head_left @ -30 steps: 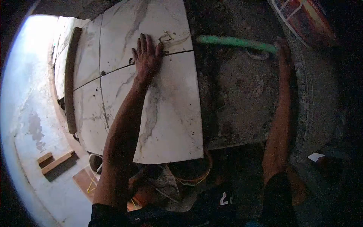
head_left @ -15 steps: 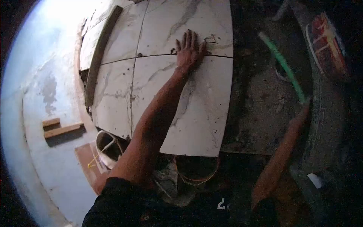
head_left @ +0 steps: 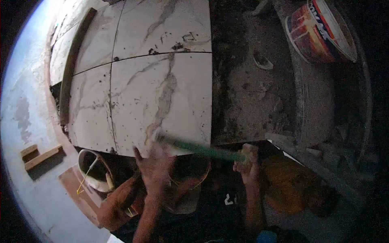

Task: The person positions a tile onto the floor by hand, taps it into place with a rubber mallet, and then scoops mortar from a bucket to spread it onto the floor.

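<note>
A long green rod lies across the view near the tiles' front edge; its pale left tip is blurred. My right hand is closed around its right end. At the left end is my left hand, smeared by motion, with one finger sticking out. Whether the left hand grips the rod cannot be made out. Just beyond are large white marble-look tiles, with grey veins and dark crumbs of dirt along the joints.
A dark, rough strip of floor runs right of the tiles. A printed bucket stands at the far right. At lower left is a pale bucket. A long straight bar lies along the tiles' left side.
My left hand has left the tile and come back towards my body. My right hand has brought the green rod leftwards and nearer, swinging it towards level. The view has shifted right.
</note>
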`<state>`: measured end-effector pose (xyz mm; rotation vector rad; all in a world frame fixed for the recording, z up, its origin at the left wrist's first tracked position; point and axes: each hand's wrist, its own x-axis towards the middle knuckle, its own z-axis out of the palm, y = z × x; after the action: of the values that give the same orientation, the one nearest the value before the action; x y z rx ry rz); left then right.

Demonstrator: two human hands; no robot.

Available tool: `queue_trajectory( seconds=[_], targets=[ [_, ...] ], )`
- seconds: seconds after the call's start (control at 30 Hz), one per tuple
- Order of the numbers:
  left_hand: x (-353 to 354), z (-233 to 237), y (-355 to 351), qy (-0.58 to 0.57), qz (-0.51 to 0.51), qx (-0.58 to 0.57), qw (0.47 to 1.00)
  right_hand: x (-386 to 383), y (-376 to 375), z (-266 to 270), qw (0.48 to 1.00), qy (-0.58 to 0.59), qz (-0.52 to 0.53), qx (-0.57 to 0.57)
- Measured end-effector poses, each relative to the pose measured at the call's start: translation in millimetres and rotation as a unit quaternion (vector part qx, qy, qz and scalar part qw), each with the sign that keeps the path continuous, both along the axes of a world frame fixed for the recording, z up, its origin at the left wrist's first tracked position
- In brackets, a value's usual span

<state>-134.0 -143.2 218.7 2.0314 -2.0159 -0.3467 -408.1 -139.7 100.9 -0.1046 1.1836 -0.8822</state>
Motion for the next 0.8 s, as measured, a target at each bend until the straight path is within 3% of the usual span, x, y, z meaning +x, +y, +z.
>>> queue_trajectory(
  seconds=[0.03,0.1,0.17,0.23,0.27,0.33,0.37,0.43,0.53,0.57,0.63,0.67,0.7,0.73,0.77,0.8],
  targets=[
    [-12.4,6.8,17.7,-0.047,-0.077,0.058,0.994,-6.4,3.6,5.9,1.000,0.007,-0.004,0.000],
    [-35.5,-2.4,58.0,-0.042,-0.144,0.156,0.976,-22.3,1.8,16.6,0.955,0.071,0.278,-0.082],
    [-44.5,-14.9,91.5,-0.019,-0.150,0.199,0.968,-34.3,8.7,10.8,0.954,0.064,0.289,-0.049],
    [-41.6,-24.9,115.5,0.236,-0.008,0.364,0.901,-26.3,12.3,20.8,0.954,0.051,0.296,-0.016],
    [-46.2,-29.2,126.9,0.235,-0.013,0.365,0.901,-13.9,19.4,32.4,0.980,-0.118,0.157,0.029],
    [-66.5,-34.8,142.9,0.397,0.073,0.228,0.886,19.8,29.5,60.3,0.957,-0.280,0.007,0.071],
    [-75.8,-36.6,142.6,0.397,0.073,0.231,0.885,38.1,34.0,73.0,0.971,-0.168,0.148,-0.082],
    [-93.1,-40.8,136.8,0.457,0.102,0.219,0.856,57.8,52.8,77.4,0.931,-0.046,0.282,-0.225],
    [-103.7,-49.6,138.9,0.517,0.063,0.205,0.829,57.4,76.5,61.3,0.951,-0.030,0.208,-0.228],
    [-100.9,-67.0,144.1,0.448,-0.012,0.157,0.880,50.0,68.2,58.6,0.944,0.092,0.220,-0.227],
    [-80.8,-113.7,160.3,0.439,0.087,0.142,0.883,36.1,46.4,51.9,0.898,0.290,0.267,-0.196],
    [-62.1,-154.1,167.4,0.361,0.198,0.077,0.908,30.2,36.6,48.6,0.862,0.363,0.310,-0.168],
    [-41.5,-158.5,163.9,0.494,0.407,0.068,0.765,25.0,38.2,46.8,0.860,0.352,0.335,-0.155],
    [-15.3,-167.8,151.4,0.585,0.580,0.033,0.566,24.2,35.9,38.5,0.777,0.404,0.407,-0.260],
    [12.7,-161.6,136.3,0.631,0.517,-0.015,0.579,25.8,35.6,30.5,0.675,0.447,0.459,-0.367],
    [25.4,-157.4,123.2,0.699,0.514,-0.078,0.490,26.6,38.6,22.8,0.669,0.439,0.469,-0.373]
  ],
)
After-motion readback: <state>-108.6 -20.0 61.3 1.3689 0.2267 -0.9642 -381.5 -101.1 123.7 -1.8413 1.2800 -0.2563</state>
